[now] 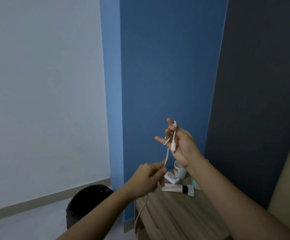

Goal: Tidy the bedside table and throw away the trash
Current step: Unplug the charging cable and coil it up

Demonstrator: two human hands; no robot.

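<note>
Above the bedside table (172, 215) both of the person's hands were raised in front of the blue wall (158, 66), sharing one white cable (166, 154). The right hand (181, 144) was held palm toward its owner, fingers partly spread, and a loop of the cable was wound over them. One bent finger hooked the loop, while the plug (173, 146) dangled against the palm. Whether the thumb also pinned it I could not tell. Lower and to the left, the left hand (146, 180) pinched the cable between curled fingertips. That hand was smeared with motion blur, so the exact fingers were hard to make out. From there the cable vanished behind the left hand and showed again below the wrist. It hung down past the table's front corner and ran out of sight at the bottom edge.

On the wooden top, partly hidden behind the right wrist, stood a white mug (179, 171) with a yellow mark on its side. Just before the mug lay a small white device (171, 177). Nearer still lay a pale tube (172, 187) with a black cap, touching a crumpled white scrap (191, 191). A pale green thing (195, 183) peeked out beside the forearm, too covered to identify. A black bin (87, 203) sat on the floor left of the table, its lower part hidden by the left forearm. At the far right a beige surface (289, 179) was cut off by the frame.
</note>
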